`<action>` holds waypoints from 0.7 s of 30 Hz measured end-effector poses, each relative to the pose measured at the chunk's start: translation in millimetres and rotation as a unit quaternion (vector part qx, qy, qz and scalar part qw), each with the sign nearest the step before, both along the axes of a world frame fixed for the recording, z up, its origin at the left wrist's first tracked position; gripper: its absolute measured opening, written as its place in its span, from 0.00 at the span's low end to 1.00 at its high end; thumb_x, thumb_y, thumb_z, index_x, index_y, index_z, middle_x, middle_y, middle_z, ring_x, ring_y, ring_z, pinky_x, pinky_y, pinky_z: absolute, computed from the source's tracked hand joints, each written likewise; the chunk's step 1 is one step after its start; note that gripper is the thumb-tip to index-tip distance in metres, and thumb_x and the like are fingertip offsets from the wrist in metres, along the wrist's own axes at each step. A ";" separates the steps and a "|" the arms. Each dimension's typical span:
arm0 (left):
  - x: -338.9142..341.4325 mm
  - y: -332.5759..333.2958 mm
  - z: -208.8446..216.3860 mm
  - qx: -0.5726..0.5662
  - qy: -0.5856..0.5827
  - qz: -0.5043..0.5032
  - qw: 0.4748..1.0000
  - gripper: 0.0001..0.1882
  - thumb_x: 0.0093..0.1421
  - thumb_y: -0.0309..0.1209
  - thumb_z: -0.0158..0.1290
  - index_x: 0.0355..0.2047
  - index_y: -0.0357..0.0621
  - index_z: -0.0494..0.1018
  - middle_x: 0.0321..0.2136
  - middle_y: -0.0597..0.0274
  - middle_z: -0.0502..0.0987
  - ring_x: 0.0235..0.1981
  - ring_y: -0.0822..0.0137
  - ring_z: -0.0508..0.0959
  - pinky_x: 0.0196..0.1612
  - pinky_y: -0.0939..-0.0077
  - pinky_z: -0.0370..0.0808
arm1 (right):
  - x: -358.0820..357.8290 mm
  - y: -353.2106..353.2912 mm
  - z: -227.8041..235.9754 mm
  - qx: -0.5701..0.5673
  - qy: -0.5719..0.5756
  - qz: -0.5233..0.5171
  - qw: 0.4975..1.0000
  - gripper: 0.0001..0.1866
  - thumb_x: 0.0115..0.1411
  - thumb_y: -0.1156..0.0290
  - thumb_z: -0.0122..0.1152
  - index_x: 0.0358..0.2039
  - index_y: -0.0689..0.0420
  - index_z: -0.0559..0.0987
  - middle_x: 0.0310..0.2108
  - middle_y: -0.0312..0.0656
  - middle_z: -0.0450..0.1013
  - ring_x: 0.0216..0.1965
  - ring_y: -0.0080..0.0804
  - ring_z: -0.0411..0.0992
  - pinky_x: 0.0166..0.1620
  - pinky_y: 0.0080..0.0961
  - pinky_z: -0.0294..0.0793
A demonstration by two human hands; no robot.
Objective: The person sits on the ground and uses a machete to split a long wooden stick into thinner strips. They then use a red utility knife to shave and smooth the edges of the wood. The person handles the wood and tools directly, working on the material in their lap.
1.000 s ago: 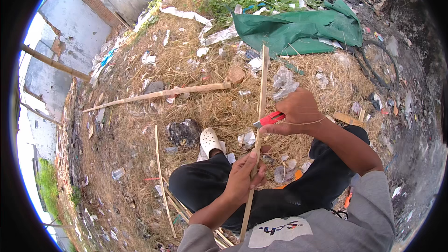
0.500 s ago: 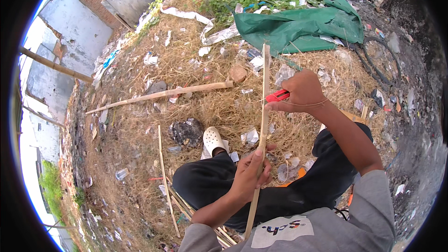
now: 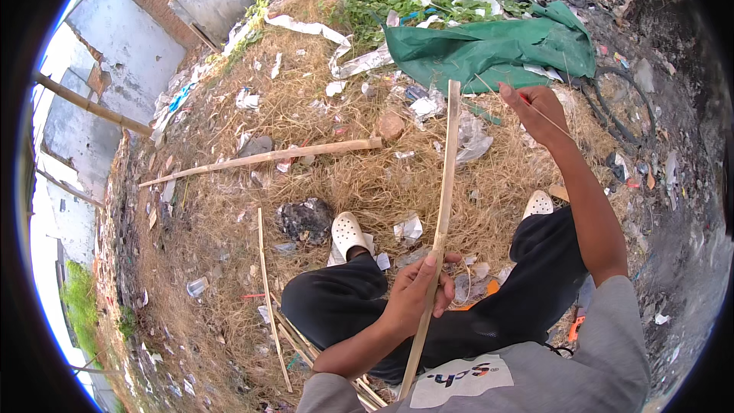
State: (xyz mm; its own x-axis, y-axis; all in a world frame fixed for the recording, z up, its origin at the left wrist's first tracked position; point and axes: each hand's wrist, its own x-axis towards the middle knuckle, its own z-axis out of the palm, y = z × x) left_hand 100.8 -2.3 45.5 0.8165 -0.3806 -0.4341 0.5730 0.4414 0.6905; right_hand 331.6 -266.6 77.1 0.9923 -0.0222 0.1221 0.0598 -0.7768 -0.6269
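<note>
My left hand (image 3: 417, 289) is wrapped round the lower part of a long, pale bamboo strip (image 3: 446, 176). The strip stands nearly upright before me, its lower end reaching my shirt. Off to the right of its upper end, my right hand (image 3: 540, 113) is closed on a red cutter knife (image 3: 524, 97), mostly hidden by the fingers. A thin bamboo sliver (image 3: 552, 121) runs past that hand and wrist. Knife and strip are apart.
Another bamboo strip (image 3: 264, 157) lies ahead on the dry grass, with a thinner one (image 3: 273, 298) at left and several beside my left leg. A green sheet (image 3: 489, 46) lies at the far side. A dark lump (image 3: 304, 220) sits near my left shoe (image 3: 349, 234).
My right hand has moved right and up with the cutter knife, away from the strip. The strip's upper end has tilted slightly right, while my left hand keeps its hold.
</note>
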 end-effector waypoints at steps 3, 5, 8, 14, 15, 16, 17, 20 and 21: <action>4.2 -2.1 5.9 0.037 0.001 0.016 0.999 0.22 0.72 0.43 0.35 0.47 0.35 0.67 0.19 0.59 0.75 0.11 0.75 0.66 0.18 0.82 0.67 | -44.8 33.9 -0.8 -0.015 -0.061 0.148 0.987 0.37 0.50 0.31 0.58 0.15 0.59 0.75 0.09 0.38 0.61 0.13 0.33 0.62 0.21 0.30 0.60; 7.0 0.2 4.8 0.049 -0.012 0.029 0.998 0.22 0.71 0.44 0.36 0.45 0.35 0.68 0.18 0.60 0.74 0.10 0.76 0.66 0.18 0.83 0.67 | -68.5 54.2 2.0 -0.104 -0.111 0.233 0.960 0.37 0.45 0.28 0.59 0.11 0.55 0.75 0.08 0.41 0.65 0.13 0.40 0.66 0.23 0.33 0.65; 12.4 8.6 1.0 0.061 -0.041 0.038 0.997 0.21 0.71 0.44 0.37 0.43 0.36 0.68 0.17 0.61 0.73 0.10 0.78 0.64 0.18 0.84 0.65 | -90.9 67.4 -0.7 -0.122 -0.164 0.308 0.929 0.37 0.41 0.27 0.61 0.09 0.54 0.72 0.08 0.39 0.62 0.12 0.41 0.63 0.23 0.35 0.61; 11.2 4.5 8.7 0.118 -0.086 0.032 0.989 0.18 0.71 0.41 0.39 0.43 0.38 0.68 0.16 0.68 0.68 0.10 0.81 0.61 0.18 0.85 0.62 | -93.1 70.8 -12.2 -0.165 -0.182 0.309 0.919 0.39 0.37 0.24 0.61 0.05 0.52 0.67 0.07 0.37 0.60 0.12 0.38 0.62 0.24 0.33 0.60; 10.1 4.6 8.7 0.124 -0.092 0.030 0.988 0.17 0.71 0.41 0.40 0.43 0.38 0.68 0.16 0.68 0.68 0.10 0.81 0.61 0.18 0.86 0.62 | -90.3 70.3 -13.7 -0.168 -0.199 0.303 0.917 0.39 0.37 0.24 0.61 0.05 0.52 0.67 0.07 0.37 0.60 0.12 0.37 0.62 0.24 0.33 0.61; 9.3 4.3 8.5 0.129 -0.097 0.028 0.986 0.16 0.71 0.40 0.40 0.44 0.38 0.67 0.16 0.69 0.68 0.10 0.82 0.61 0.17 0.86 0.61 | -88.4 69.8 -14.7 -0.171 -0.204 0.300 0.916 0.39 0.37 0.24 0.61 0.05 0.52 0.67 0.07 0.37 0.60 0.12 0.37 0.62 0.24 0.33 0.61; 9.3 3.7 9.1 0.136 -0.096 0.027 0.986 0.16 0.71 0.40 0.40 0.44 0.38 0.67 0.16 0.69 0.68 0.10 0.82 0.61 0.17 0.86 0.61 | -86.9 69.4 -15.4 -0.174 -0.209 0.298 0.915 0.39 0.36 0.24 0.61 0.06 0.52 0.67 0.07 0.37 0.60 0.12 0.37 0.62 0.24 0.33 0.61; 9.6 2.7 10.3 0.154 -0.097 0.023 0.983 0.17 0.71 0.41 0.40 0.44 0.39 0.67 0.16 0.69 0.68 0.11 0.82 0.61 0.17 0.87 0.59 | -81.0 68.8 -19.2 -0.169 -0.255 0.293 0.906 0.40 0.37 0.22 0.58 0.05 0.52 0.68 0.07 0.37 0.62 0.11 0.36 0.62 0.25 0.32 0.61; 9.6 2.2 9.8 0.156 -0.099 0.021 0.983 0.17 0.71 0.42 0.39 0.44 0.39 0.68 0.16 0.70 0.68 0.11 0.83 0.62 0.16 0.88 0.58 | -79.2 68.9 -21.1 -0.165 -0.276 0.293 0.901 0.41 0.37 0.21 0.57 0.05 0.52 0.69 0.06 0.38 0.62 0.10 0.35 0.62 0.25 0.31 0.61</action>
